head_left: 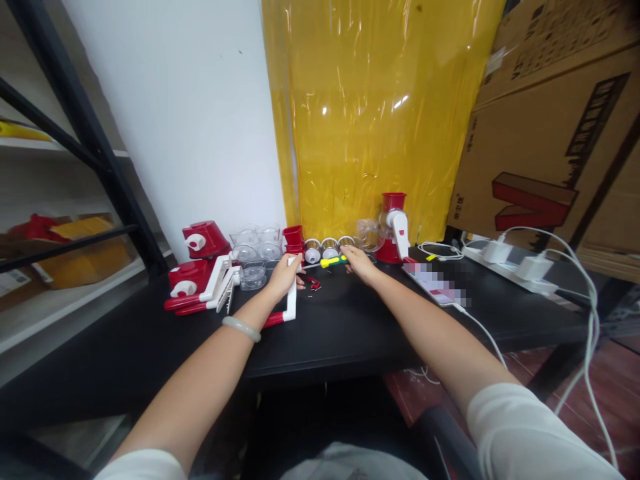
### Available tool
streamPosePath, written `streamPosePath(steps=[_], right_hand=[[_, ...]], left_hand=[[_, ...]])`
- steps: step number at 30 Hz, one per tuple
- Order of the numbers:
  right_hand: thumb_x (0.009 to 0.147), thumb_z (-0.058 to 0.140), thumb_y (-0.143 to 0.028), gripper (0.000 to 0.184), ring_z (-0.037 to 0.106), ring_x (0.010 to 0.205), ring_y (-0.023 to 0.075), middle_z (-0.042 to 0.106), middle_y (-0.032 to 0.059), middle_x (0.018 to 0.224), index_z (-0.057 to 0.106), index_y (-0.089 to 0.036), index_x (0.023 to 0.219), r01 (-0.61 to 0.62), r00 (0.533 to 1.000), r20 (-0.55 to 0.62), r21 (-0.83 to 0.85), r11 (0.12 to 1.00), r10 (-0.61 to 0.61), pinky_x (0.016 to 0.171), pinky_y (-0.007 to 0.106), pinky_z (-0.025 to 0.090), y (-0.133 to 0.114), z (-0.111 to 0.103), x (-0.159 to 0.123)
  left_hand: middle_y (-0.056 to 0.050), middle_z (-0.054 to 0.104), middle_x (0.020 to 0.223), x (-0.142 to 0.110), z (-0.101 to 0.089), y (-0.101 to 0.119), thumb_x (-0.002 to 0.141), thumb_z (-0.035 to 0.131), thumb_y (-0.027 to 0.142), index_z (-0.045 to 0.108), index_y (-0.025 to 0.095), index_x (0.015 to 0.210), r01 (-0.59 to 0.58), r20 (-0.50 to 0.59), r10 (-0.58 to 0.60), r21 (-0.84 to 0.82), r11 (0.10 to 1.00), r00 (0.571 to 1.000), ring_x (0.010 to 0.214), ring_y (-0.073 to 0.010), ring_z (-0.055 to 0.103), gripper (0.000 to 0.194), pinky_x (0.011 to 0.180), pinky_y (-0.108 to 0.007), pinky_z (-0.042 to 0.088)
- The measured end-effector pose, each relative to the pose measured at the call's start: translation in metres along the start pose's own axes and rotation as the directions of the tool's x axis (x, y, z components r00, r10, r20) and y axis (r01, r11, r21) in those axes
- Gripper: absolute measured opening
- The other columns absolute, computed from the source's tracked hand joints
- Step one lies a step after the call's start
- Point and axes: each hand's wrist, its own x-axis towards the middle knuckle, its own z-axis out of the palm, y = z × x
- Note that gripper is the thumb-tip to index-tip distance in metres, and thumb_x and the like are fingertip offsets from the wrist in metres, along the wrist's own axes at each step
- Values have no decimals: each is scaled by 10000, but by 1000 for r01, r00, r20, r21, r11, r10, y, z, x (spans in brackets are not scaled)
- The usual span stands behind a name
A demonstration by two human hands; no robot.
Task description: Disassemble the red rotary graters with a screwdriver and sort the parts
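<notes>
My left hand (285, 277) is closed around a white crank handle (291, 301) with a red grip, held over the black table. In my right hand (361, 265) is a yellow and green screwdriver (332, 261). Its metal shaft points left, to the part of the handle at my left fingers; whether the tip touches is too small to tell. Small red parts (313, 285) lie on the table just below the shaft. Behind my hands stand several round drum pieces (330, 248) with white hubs and a red hopper piece (293, 237).
At left are red housings (203, 238), more white crank handles (216, 283) and clear plastic cups (253, 275). An assembled red rotary grater (393, 227) stands at back right. Farther right are a phone (430, 281) on a cable, a power strip (515, 268) and a large cardboard box (545, 133).
</notes>
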Motion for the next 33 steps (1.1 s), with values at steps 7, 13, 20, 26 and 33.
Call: streamPosePath(steps=[7,13,20,26,33], right_hand=[[756,687,-579,379,344,378,80,360,-93,405,564,-221,742,-50,999,-9,136,989,52,450,237,376,1,2,0],[790,631,-327,143,355,430,58,416,-89,493,568,-199,783,-186,980,-20,252,950,197,478,206,403,-11,5,-6],[782,574,-233,43,402,442,68,456,-76,530,557,-197,795,-205,977,-9,244,948,214,484,206,401,-14,4,-7],[966,387,-528,443,453,382,122,455,-27,390,552,-199,720,-137,990,7,-49,989,138,472,241,360,-8,-1,-3],[955,503,-401,283,349,368,91,371,-84,394,536,-208,751,-199,980,-5,12,980,199,493,249,426,-3,2,-3]], left_hand=[[4,628,727,0,0,0,960,616,416,539,205,1019,1,1,-1,14,1000,1000,412,-114,557,232,429,-240,528],[-2,626,723,-3,1,2,980,583,392,528,202,1024,-1,17,0,20,1000,1000,416,-113,557,202,420,-235,531],[-3,625,746,-1,1,0,991,566,393,524,199,1023,1,36,-2,22,1000,999,425,-109,560,201,429,-253,550],[7,622,744,1,0,-2,990,575,400,522,200,1061,13,18,-14,17,1000,1000,416,-102,552,218,447,-252,550],[13,616,740,1,1,0,997,559,384,510,208,1026,21,13,-21,20,1000,1000,423,-107,555,185,444,-263,556]])
